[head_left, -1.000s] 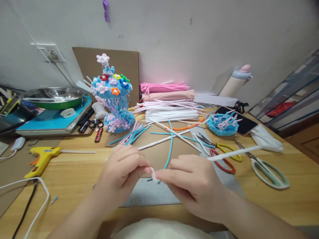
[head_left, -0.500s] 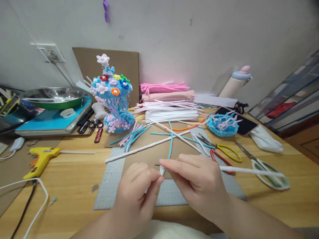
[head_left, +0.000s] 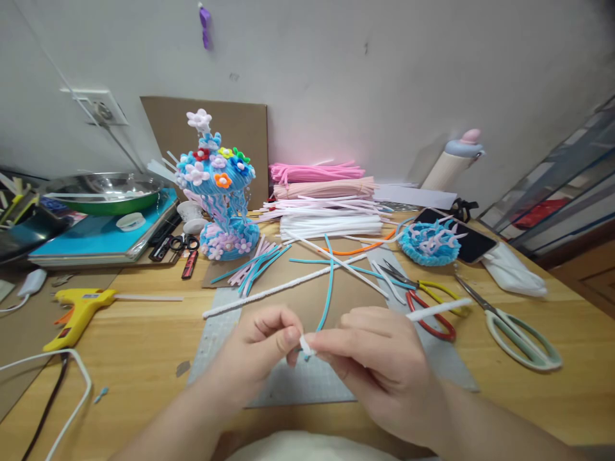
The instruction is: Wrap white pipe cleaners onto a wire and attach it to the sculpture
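Observation:
Between my two hands a white pipe cleaner (head_left: pixel 306 346) is bent at its end beside a bit of blue. My left hand (head_left: pixel 269 342) pinches one side of the bend with thumb and forefinger. From the other side my right hand (head_left: pixel 379 358) grips the same pipe cleaner, whose long tail sticks out past the knuckles to the right. Just beyond the fingers a blue pipe cleaner (head_left: pixel 329 294) lies across a brown cardboard sheet (head_left: pixel 273 307). A long white pipe cleaner (head_left: pixel 269 291) crosses there too.
A blue flowered pipe-cleaner jellyfish (head_left: pixel 216 173) stands at left behind cut strips. Bundles of pipe cleaners (head_left: pixel 331 225) lie at the wall. Pliers (head_left: pixel 432 317) and scissors (head_left: pixel 519 339) rest at right, below a blue round piece (head_left: pixel 427 246). A yellow glue gun (head_left: pixel 79 310) lies left.
My left hand has turned, its thumb now on top. The bent white end has dropped slightly, and the pipe cleaner's right tail shows shorter and tilts upward.

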Action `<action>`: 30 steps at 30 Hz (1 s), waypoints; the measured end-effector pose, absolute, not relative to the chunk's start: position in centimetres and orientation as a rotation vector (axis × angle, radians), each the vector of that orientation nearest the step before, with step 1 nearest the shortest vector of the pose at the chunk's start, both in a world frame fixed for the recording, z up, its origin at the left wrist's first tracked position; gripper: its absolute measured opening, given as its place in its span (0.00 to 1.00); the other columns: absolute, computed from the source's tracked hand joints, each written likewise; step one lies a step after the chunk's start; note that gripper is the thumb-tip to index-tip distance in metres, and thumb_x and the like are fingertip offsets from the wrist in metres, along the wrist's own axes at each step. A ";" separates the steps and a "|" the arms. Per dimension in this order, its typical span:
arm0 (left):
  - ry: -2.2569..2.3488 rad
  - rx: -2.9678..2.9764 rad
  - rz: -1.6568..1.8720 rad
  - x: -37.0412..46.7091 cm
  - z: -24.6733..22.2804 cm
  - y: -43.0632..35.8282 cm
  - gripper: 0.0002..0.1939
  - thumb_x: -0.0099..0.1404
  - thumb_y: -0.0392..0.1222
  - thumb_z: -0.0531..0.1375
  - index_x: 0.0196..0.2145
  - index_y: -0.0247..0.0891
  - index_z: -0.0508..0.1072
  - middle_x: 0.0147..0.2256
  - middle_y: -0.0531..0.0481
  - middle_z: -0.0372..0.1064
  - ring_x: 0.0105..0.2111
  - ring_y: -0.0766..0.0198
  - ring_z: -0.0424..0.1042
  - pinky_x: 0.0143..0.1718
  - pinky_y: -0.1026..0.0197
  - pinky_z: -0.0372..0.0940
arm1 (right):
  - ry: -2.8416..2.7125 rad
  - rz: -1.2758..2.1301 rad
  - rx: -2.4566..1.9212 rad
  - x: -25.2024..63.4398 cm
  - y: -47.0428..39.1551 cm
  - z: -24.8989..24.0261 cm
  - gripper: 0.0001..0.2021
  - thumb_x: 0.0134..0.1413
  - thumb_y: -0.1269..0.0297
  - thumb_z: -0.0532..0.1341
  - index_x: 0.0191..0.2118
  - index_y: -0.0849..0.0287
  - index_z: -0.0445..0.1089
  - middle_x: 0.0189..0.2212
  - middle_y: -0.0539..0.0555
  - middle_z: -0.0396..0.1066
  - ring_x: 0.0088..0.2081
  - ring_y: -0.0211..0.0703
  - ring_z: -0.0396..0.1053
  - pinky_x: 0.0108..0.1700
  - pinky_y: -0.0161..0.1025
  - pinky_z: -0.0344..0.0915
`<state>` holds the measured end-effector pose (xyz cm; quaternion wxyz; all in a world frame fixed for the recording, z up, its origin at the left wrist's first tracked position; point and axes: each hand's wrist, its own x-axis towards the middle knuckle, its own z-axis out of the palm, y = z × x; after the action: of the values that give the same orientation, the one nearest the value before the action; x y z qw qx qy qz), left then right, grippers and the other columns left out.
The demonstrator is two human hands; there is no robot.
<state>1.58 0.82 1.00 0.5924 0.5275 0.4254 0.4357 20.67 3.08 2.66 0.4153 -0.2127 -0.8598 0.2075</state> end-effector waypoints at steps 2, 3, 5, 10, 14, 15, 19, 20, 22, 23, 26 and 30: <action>0.921 1.018 1.053 2.9 0.1 0.4 0.17 0.59 0.54 0.59 0.26 0.37 0.67 0.20 0.57 0.60 0.21 0.70 0.58 0.24 0.66 0.56 | -2.112 0.466 -0.585 20.5 3.0 2.5 0.11 0.57 0.76 0.57 0.44 0.58 0.70 0.19 0.46 0.59 0.22 0.34 0.55 0.27 0.34 0.47; 0.925 0.977 1.083 3.5 -0.1 0.2 0.17 0.59 0.55 0.59 0.26 0.37 0.66 0.20 0.57 0.59 0.20 0.70 0.58 0.23 0.67 0.56 | -2.107 0.432 -0.615 20.4 3.1 2.4 0.12 0.57 0.76 0.57 0.45 0.58 0.70 0.19 0.46 0.59 0.22 0.34 0.55 0.26 0.34 0.47; 1.041 1.059 1.162 4.2 -0.1 -0.4 0.16 0.62 0.52 0.57 0.25 0.38 0.65 0.20 0.56 0.59 0.21 0.69 0.58 0.23 0.66 0.56 | -2.121 0.367 -0.675 20.3 3.2 2.2 0.13 0.57 0.75 0.57 0.46 0.57 0.71 0.19 0.46 0.58 0.22 0.34 0.55 0.26 0.34 0.46; 1.513 1.975 1.191 3.6 0.5 -1.4 0.06 0.65 0.36 0.54 0.31 0.39 0.68 0.26 0.53 0.67 0.28 0.66 0.64 0.30 0.63 0.56 | -2.170 0.315 -0.792 20.0 3.5 1.8 0.11 0.57 0.73 0.57 0.43 0.55 0.72 0.19 0.47 0.58 0.22 0.35 0.56 0.26 0.35 0.47; 1.573 2.269 1.165 3.1 0.2 -1.4 0.04 0.64 0.32 0.55 0.35 0.39 0.67 0.28 0.53 0.68 0.29 0.65 0.66 0.32 0.63 0.58 | -2.189 0.358 -0.815 19.9 3.4 1.4 0.11 0.57 0.71 0.57 0.44 0.54 0.72 0.20 0.47 0.61 0.23 0.36 0.58 0.27 0.35 0.49; 1.575 2.252 1.162 3.1 0.1 -1.4 0.04 0.63 0.33 0.55 0.36 0.39 0.67 0.28 0.53 0.68 0.29 0.66 0.67 0.32 0.63 0.59 | -2.188 0.378 -0.818 19.9 3.4 1.4 0.11 0.58 0.71 0.57 0.44 0.53 0.72 0.20 0.47 0.62 0.23 0.36 0.59 0.27 0.35 0.49; 1.633 2.207 1.228 3.4 -0.2 -1.4 0.04 0.62 0.33 0.58 0.35 0.40 0.68 0.27 0.55 0.70 0.28 0.68 0.69 0.30 0.65 0.61 | -2.170 0.483 -0.820 19.8 3.4 1.3 0.11 0.59 0.70 0.56 0.43 0.53 0.72 0.21 0.48 0.65 0.23 0.36 0.61 0.27 0.34 0.51; 1.641 2.238 1.269 3.4 -0.2 -1.4 0.04 0.62 0.32 0.58 0.35 0.40 0.68 0.26 0.55 0.70 0.27 0.68 0.69 0.30 0.65 0.61 | -2.161 0.509 -0.820 19.8 3.4 1.3 0.11 0.59 0.70 0.55 0.43 0.53 0.73 0.21 0.48 0.65 0.23 0.36 0.62 0.27 0.34 0.51; 1.629 2.338 1.349 3.3 -0.1 -1.5 0.05 0.62 0.31 0.58 0.34 0.39 0.69 0.26 0.55 0.71 0.26 0.68 0.69 0.29 0.64 0.60 | -2.144 0.561 -0.828 19.7 3.4 1.3 0.11 0.59 0.70 0.56 0.43 0.53 0.73 0.22 0.48 0.66 0.24 0.36 0.63 0.27 0.34 0.53; 1.618 2.393 1.384 3.2 -0.1 -1.5 0.06 0.61 0.30 0.59 0.34 0.39 0.69 0.27 0.54 0.72 0.26 0.67 0.69 0.29 0.64 0.60 | -2.138 0.588 -0.834 19.7 3.4 1.3 0.11 0.59 0.70 0.56 0.43 0.53 0.73 0.22 0.48 0.66 0.24 0.36 0.63 0.27 0.33 0.53; 1.597 2.543 1.467 2.7 0.2 -1.5 0.08 0.59 0.28 0.60 0.37 0.36 0.70 0.30 0.49 0.73 0.29 0.65 0.70 0.31 0.64 0.62 | -2.134 0.685 -0.857 19.7 3.4 1.3 0.11 0.59 0.70 0.56 0.43 0.52 0.73 0.23 0.48 0.68 0.25 0.35 0.64 0.28 0.33 0.55; 1.483 2.668 1.447 1.9 0.5 -1.6 0.12 0.59 0.26 0.57 0.39 0.38 0.71 0.33 0.47 0.74 0.32 0.64 0.72 0.34 0.64 0.65 | -2.099 0.822 -0.851 19.6 3.3 1.2 0.11 0.58 0.71 0.56 0.42 0.52 0.73 0.27 0.48 0.72 0.27 0.34 0.67 0.30 0.31 0.57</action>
<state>1.94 -1.59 0.54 -0.1180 0.7843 0.4360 0.4253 19.60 3.27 1.23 0.3579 -0.3297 -0.8134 0.3186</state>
